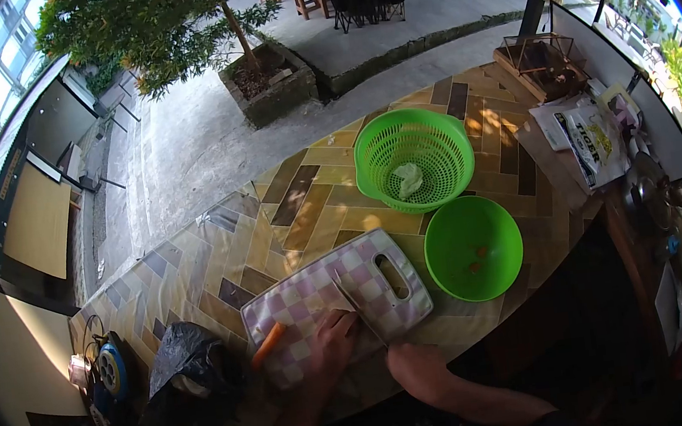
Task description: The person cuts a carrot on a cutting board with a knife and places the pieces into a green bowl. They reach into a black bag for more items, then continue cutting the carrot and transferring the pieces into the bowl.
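A pink-and-white checked cutting board [292,303] lies at an angle on the table. My right hand [416,368] is closed around the handle of a knife [358,302], whose blade reaches over the board. Beside the blade, my left hand [335,342] rests on the board with its fingers curled; whatever is under them is hidden. An orange carrot [269,345] lies at the board's left edge. To the right stands a green bowl [478,231] with a few small orange pieces at its bottom. Behind it, a green colander [412,133] holds something pale and crumpled.
A black plastic bag [186,365] sits on the left, near a blue cable reel [111,369]. Printed plastic packages [590,142] and a wood-framed box [541,64] stand at the right. Beyond the tiled table [305,192] are a planter [269,95] and paving.
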Available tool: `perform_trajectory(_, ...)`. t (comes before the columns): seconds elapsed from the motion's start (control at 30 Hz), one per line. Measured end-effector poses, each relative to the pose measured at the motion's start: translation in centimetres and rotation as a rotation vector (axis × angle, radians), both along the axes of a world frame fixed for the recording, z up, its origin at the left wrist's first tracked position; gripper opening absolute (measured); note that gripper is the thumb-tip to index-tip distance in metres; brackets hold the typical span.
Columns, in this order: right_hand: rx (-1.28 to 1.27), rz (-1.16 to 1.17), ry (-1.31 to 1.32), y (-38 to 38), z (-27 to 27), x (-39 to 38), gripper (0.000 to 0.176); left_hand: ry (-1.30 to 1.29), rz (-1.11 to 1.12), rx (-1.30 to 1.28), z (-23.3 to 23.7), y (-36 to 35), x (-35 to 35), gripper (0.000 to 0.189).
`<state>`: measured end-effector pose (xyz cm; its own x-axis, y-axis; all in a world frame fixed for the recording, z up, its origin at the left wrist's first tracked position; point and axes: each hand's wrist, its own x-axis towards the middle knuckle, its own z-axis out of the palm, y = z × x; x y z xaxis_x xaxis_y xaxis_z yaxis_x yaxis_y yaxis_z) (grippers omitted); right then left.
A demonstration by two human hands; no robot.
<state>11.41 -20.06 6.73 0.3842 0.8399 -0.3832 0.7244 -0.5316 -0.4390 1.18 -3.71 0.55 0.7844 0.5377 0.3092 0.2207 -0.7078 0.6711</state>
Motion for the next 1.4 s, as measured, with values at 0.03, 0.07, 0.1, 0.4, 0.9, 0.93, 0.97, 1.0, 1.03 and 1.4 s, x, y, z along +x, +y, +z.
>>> perform_trajectory(0.03, 0.023, 0.022, -0.019, 0.5, -0.7, 0.1, 0.036, 0.000, -0.012, 0.000, 0.1, 0.2, 0.0, 0.021)
perform_trajectory(0.07, 0.050, 0.028, 0.012, 0.5, -1.1, 0.2, 0.036, 0.005, -0.021, -0.005, 0.1, 0.1, -0.2, 0.021)
perform_trajectory(0.1, 0.074, 0.029, 0.042, 0.8, -0.5, 0.8, 0.036, 0.005, -0.021, -0.005, 0.1, 0.0, -0.5, 0.022)
perform_trajectory(0.4, 0.041, 0.019, -0.041, 1.6, -1.0, 0.1, 0.031, 0.013, -0.043, -0.002, -0.3, 0.3, -0.6, 0.022)
perform_trajectory(0.9, -0.042, 0.025, 0.000, 1.2, 0.0, -0.2, 0.030, 0.024, -0.046, -0.018, -0.4, 0.3, -0.8, 0.023)
perform_trajectory(0.93, -0.063, 0.014, -0.019, 1.4, -0.7, -0.5, 0.030, 0.027, -0.050, -0.011, -0.1, 0.3, -0.8, 0.023)
perform_trajectory(0.97, -0.053, -0.008, -0.051, 1.7, -1.3, -0.7, 0.031, 0.030, -0.057, -0.002, 0.0, 0.3, -0.8, 0.023)
perform_trajectory(1.0, -0.044, -0.031, -0.084, 2.4, -1.4, -0.9, 0.031, 0.026, -0.058, -0.017, 0.0, 0.3, -0.7, 0.023)
perform_trajectory(1.03, -0.031, -0.054, -0.117, 3.0, -1.3, -0.8, 0.032, 0.022, -0.059, -0.029, 0.1, 0.4, -0.7, 0.023)
perform_trajectory(1.4, -0.033, -0.020, -0.101, 2.2, 0.4, -0.5, 0.029, 0.002, -0.060, -0.056, -0.6, 0.5, -1.0, 0.021)
